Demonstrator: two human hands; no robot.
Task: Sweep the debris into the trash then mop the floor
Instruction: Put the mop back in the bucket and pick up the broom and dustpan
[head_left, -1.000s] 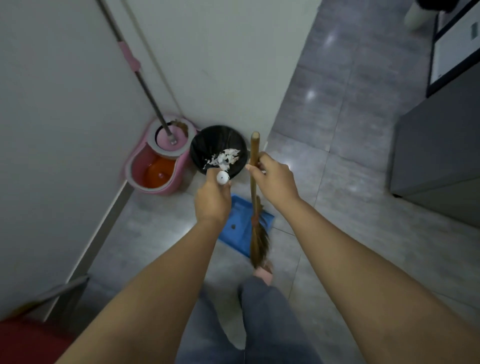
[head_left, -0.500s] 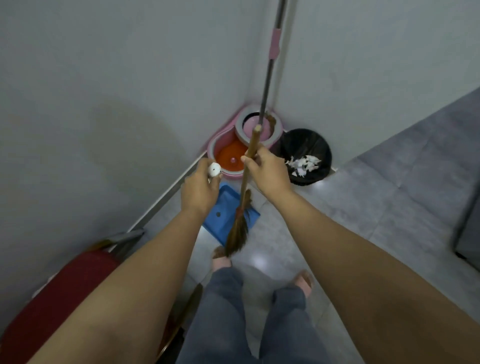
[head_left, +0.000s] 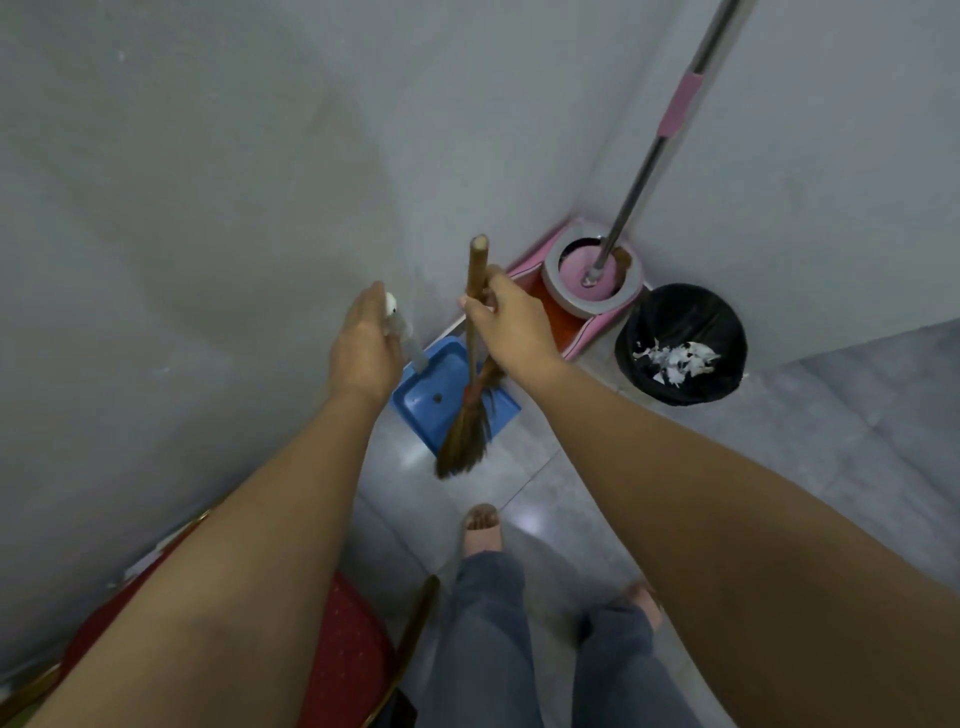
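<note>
Right hand (head_left: 511, 325) gripping broom (head_left: 464, 439) stick, left hand (head_left: 363, 348) clutching dustpan (head_left: 434, 400) handle — pan below both

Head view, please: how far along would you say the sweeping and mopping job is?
Done: white scraps lie in the black bin. In hand: the left hand holds the blue dustpan, the right hand the broom. Left: mopping; the mop stands in its pink bucket.
</note>
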